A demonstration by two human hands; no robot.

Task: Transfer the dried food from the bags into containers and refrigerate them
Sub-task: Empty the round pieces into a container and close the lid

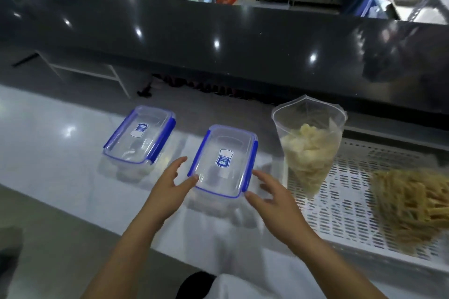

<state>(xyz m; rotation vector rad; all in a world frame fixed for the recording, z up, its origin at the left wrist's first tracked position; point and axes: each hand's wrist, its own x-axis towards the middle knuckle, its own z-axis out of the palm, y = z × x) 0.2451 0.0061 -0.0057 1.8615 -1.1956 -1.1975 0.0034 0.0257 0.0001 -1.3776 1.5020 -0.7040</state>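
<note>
White worktop (60, 143), perforated tray (352, 213) right; black glossy counter (194, 39) behind.

Two lidded containers (139, 137) (223, 161) — two bags (308, 143) (410, 204) (dried food) — two hands (170, 179) (274, 195).

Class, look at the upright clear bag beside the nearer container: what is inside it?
The upright clear bag holds pale, yellowish-white dried food pieces, heaped to about mid-height. Its open top part is empty. Blur hides exactly what the pieces are.
</note>
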